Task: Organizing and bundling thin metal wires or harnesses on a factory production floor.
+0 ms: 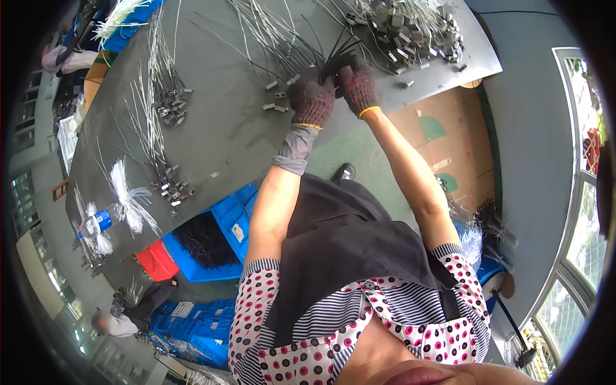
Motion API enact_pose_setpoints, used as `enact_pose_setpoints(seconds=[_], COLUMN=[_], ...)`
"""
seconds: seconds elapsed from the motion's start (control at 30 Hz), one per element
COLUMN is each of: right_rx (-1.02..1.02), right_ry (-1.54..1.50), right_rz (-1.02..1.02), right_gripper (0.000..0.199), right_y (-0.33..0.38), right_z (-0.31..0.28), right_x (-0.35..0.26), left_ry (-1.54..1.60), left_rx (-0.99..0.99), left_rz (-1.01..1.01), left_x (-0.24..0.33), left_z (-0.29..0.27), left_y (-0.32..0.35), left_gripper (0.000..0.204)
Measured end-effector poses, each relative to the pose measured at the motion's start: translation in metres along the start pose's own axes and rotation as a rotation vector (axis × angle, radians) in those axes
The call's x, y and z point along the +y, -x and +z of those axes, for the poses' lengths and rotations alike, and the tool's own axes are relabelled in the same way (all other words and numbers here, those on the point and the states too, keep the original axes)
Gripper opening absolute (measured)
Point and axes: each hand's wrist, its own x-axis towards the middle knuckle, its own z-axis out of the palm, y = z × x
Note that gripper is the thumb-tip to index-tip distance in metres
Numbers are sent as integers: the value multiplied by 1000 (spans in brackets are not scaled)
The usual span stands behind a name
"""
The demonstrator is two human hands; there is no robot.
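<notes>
Both my hands wear dark knitted gloves with yellow cuffs. My left hand (312,98) and my right hand (357,85) are close together over the grey table (224,122), closed around a bundle of thin black cables (337,48) that fans out away from me. A few small metal clips (277,96) lie just left of my left hand. A heap of the same metal clips (410,32) is piled beyond my right hand.
Bundles of grey wires with clips (160,109) lie across the table's left side, with a plastic bottle (97,224) near its far end. Blue bins (212,240) and a red bin (156,260) stand under the table. Cardboard (449,141) covers the floor at right. Another person (122,317) is at lower left.
</notes>
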Motion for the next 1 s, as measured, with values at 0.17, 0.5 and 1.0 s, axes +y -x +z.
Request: enact_pose_setpoints(seconds=[0.17,0.5,1.0], right_rx=[-97,-480,-551], right_ry=[467,987,1102], right_rz=[43,209,498], right_gripper=[42,88,74], right_y=[-36,-102,-64], right_z=[37,110,257], right_x=[2,-69,-96], left_ry=[281,424,-797], left_rx=[218,362,-130], left_rz=[-74,-450,-86], left_x=[-50,-295,-357], left_z=[-41,-158,-340], left_y=[-4,83,139], left_gripper=[29,25,39])
